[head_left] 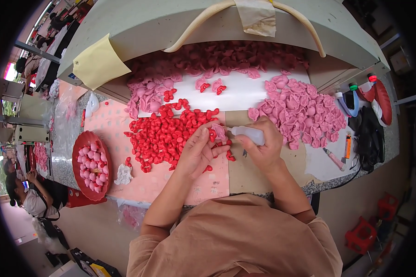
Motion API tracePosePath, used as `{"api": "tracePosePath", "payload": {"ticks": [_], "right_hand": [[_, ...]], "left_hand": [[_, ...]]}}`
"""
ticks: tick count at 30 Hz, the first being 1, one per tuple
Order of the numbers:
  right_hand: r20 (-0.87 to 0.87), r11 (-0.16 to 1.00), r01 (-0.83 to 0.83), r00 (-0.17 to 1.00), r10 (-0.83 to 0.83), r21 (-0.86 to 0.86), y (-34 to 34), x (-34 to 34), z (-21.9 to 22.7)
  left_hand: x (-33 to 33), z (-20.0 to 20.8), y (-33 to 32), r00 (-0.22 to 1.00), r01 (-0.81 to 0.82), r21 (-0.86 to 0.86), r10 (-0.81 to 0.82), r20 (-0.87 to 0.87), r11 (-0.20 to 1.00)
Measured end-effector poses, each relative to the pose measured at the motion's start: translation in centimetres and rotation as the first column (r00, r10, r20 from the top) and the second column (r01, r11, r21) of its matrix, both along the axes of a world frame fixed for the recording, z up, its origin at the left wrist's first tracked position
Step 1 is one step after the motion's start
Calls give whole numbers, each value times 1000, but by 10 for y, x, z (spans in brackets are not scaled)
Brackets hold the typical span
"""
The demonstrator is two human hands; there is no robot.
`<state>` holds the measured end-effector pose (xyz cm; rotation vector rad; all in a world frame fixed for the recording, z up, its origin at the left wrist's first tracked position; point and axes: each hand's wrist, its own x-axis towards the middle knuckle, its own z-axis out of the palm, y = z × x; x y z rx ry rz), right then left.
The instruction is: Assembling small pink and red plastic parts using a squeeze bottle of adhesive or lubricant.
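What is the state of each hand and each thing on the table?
Left hand: holds a pink piece.
Right hand: grips a white bottle, nozzle at the pink piece.
Red bowl: filled with pink pieces.
Red pile: loose on the table.
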<state>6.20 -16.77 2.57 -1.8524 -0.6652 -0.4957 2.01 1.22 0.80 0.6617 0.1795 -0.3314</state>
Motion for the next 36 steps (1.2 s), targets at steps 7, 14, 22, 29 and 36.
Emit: {"api": "tracePosePath", "payload": {"ticks": [7,14,22,29,36], "right_hand": [[25,1000,13,1000,-13,2,0,0,1],[53,999,37,998,-37,-13,0,0,0],[81,999,40,996,-39,-14,-1,0,-1],[92,998,55,994,-54,-3,2,0,3],[102,997,80,991,-80,13,2,1,3]], "left_hand": [[1,-1,-1,998,-26,37,24,49,999],[0,1,1,996,-51,27,48,77,998],[0,1,-1,991,-82,3,81,109,997],[1,4,-1,988,-82,21,79,134,996],[0,3,-3,984,-109,9,107,145,994]]}}
